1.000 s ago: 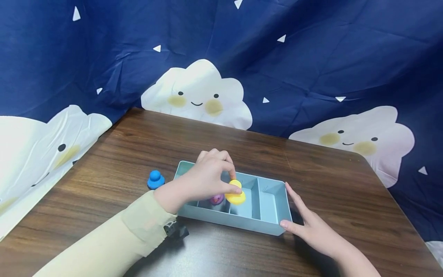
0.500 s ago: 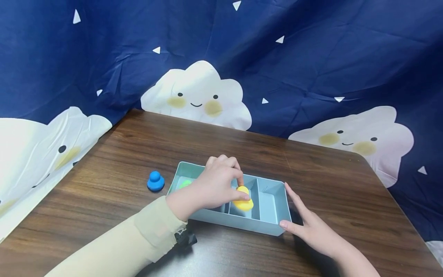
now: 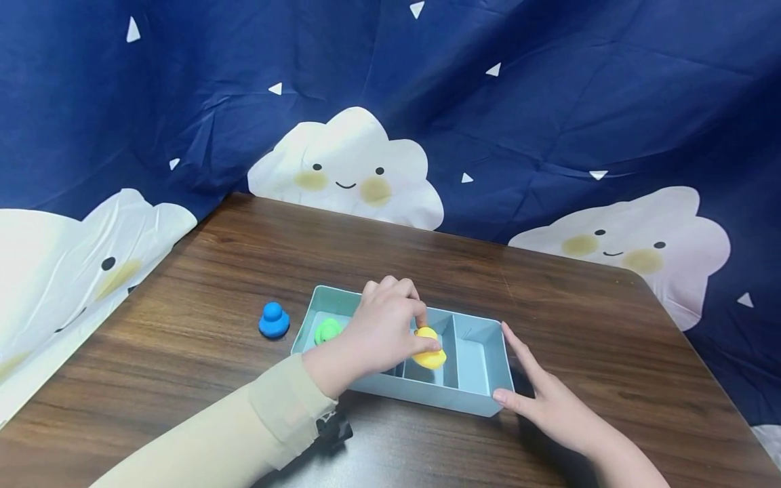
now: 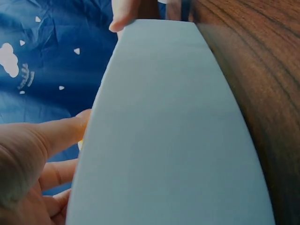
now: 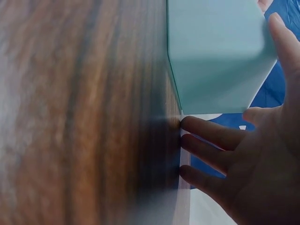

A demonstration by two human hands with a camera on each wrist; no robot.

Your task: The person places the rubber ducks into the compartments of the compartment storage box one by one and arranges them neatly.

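Note:
My left hand point(image 3: 387, 325) pinches a yellow rubber duck point(image 3: 432, 360) between thumb and fingers, low in the third compartment from the left of a pale blue divided box point(image 3: 427, 398). In the left wrist view the box's long outer wall point(image 4: 164, 117) covers nearly all of the duck. A green rubber duck point(image 3: 327, 329) sits in the leftmost compartment, partly behind my left wrist. My right hand point(image 3: 546, 400) touches the box's right end with fairly straight fingers, the thumb at the near corner. Its other fingers rest by the tabletop in the right wrist view.
On the dark wooden table point(image 3: 244, 400), a blue rubber duck point(image 3: 274, 320) sits just left of the box. A blue curtain point(image 3: 476, 102) with white clouds hangs behind the table's far edge. Thin dividers separate the box's compartments.
My left hand has moved right and lower with the yellow duck, from near a divider into the third compartment. The green duck has come into sight; the purple one is now hidden.

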